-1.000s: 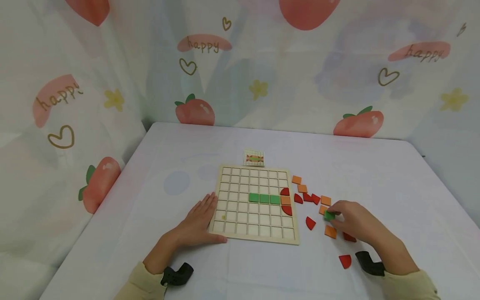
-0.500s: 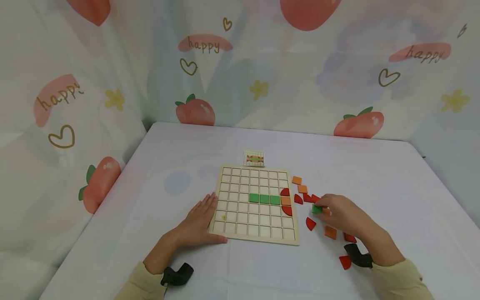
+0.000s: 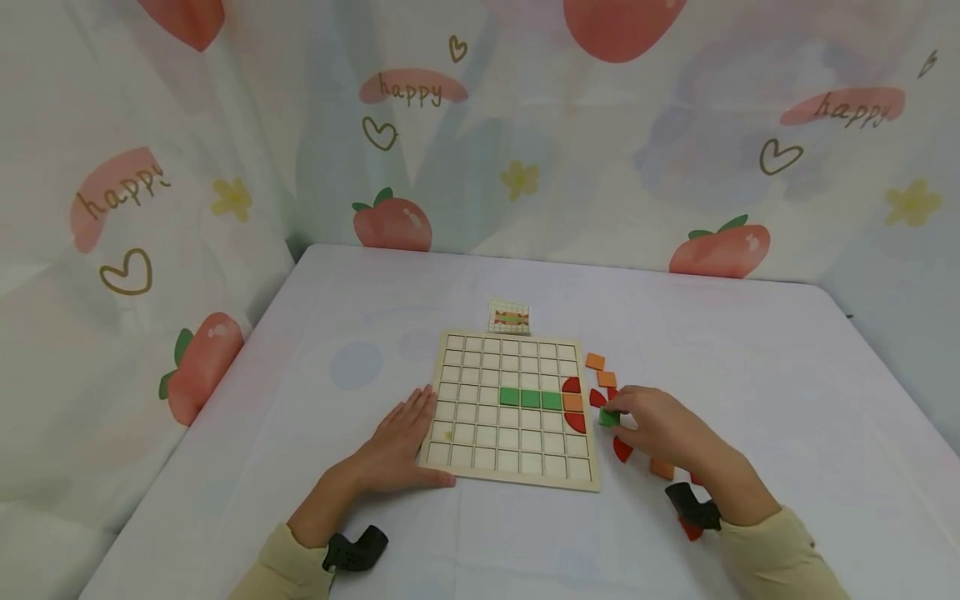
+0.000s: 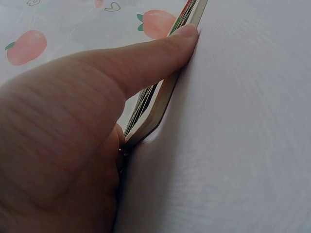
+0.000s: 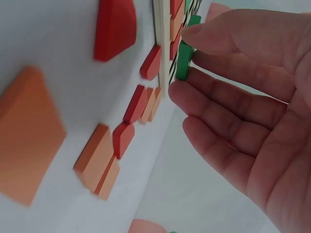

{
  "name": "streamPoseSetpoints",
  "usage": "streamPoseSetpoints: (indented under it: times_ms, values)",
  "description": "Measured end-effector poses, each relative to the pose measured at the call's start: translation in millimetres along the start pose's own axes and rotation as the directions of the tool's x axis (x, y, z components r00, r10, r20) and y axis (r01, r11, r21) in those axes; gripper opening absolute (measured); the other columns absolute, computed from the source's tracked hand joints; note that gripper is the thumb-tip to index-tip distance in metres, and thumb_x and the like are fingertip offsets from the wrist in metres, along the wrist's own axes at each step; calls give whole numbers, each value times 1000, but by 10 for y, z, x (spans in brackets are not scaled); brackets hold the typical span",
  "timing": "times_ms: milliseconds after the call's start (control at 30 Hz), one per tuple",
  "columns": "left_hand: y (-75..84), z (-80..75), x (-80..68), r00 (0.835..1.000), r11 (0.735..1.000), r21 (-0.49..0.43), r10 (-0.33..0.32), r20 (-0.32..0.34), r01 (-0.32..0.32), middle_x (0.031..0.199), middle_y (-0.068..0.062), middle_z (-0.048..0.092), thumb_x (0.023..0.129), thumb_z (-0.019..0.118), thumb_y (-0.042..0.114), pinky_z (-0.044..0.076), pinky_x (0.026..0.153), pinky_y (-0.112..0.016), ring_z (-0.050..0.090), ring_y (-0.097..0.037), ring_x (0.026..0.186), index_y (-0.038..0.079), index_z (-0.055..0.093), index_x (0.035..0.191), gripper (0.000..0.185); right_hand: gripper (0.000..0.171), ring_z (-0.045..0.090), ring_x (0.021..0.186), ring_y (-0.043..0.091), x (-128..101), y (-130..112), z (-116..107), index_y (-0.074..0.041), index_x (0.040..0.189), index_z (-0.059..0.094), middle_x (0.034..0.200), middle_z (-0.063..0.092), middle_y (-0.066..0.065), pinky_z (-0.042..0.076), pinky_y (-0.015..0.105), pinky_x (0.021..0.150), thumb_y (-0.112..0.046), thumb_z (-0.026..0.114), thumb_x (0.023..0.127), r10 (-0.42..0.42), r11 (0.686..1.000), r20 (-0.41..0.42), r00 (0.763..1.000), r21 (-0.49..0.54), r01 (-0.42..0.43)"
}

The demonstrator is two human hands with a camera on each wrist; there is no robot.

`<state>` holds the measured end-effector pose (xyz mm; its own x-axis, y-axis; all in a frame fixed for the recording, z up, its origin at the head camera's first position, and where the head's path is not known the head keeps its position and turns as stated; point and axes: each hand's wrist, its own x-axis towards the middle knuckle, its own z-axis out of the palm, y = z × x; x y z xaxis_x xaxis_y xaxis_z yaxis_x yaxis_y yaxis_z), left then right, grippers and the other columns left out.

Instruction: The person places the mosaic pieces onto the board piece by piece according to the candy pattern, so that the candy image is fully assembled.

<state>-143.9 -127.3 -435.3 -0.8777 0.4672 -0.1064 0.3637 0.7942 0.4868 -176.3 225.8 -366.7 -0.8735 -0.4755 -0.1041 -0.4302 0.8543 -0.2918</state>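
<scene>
right hand (image 3: 660, 427) grip pinches a green tile (image 3: 608, 417) between thumb and fingers, just beside the board (image 3: 510, 473) right edge. left hand (image 3: 397, 442) flat, fingers relaxed, thumb pressing the board's near-left corner on the desk (image 3: 750, 333).

A small pattern card (image 3: 508, 317) lies on the white table (image 3: 750, 350) before strawberry-print curtains (image 3: 225, 167).

Pale wooden grid board (image 3: 480, 433) holds green, orange, red tiles; strawberry-patterned curtain (image 3: 675, 150); lilac table (image 3: 750, 350).
</scene>
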Motion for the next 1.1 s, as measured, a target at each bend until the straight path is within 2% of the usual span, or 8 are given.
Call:
streamPoseSetpoints:
  times_ms: [167, 300, 600, 800, 1100]
  values:
    - [1, 0, -1, 1000, 1000, -11, 4, 0, -4, 153, -9, -2, 71, 60, 68, 5, 108, -40, -5, -19, 138, 1, 3, 146, 116, 25, 58, 91, 24, 54, -63, 25, 0, 98, 70, 96, 64, 5, 50, 38, 77, -8, 75, 75, -56, 998, -25, 998, -17, 55]
    - [3, 0, 1, 1000, 1000, -12, 5, 1, -5, 153, -10, -2, 71, 60, 69, 5, 108, -40, -5, -19, 138, 1, 3, 146, 116, 23, 58, 86, 22, 102, -113, 33, 0, 96, 70, 94, 64, 5, 50, 37, 75, -5, 74, 75, -94, 995, -41, 995, -17, 93]
    - [-6, 4, 5, 1000, 1000, -8, 10, -3, -10, 153, -9, -2, 71, 59, 70, 5, 108, -40, -5, -19, 138, 1, 3, 146, 116, 20, 57, 81, 20, 194, -188, 67, 0, 95, 69, 90, 62, 4, 49, 30, 68, -1, 71, 75, -220, 975, -77, 972, -24, 219]
    - [-21, 15, 8, 1000, 1000, -1, 9, 1, -9, 153, -9, -2, 71, 59, 69, 5, 108, -39, -6, -18, 138, 2, 2, 146, 116, 21, 57, 80, 20, 247, -264, 61, 2, 97, 69, 93, 63, 7, 49, 29, 66, -2, 71, 77, -238, 971, -65, 969, -21, 237]
    - [-7, 1, 4, 1000, 1000, -6, 15, 1, -15, 152, -11, -2, 72, 60, 68, 5, 108, -40, -5, -19, 138, 0, 3, 146, 116, 15, 56, 77, 15, 332, -319, 104, -2, 93, 69, 91, 61, 3, 49, 28, 67, -4, 70, 78, -262, 965, -53, 964, -9, 262]
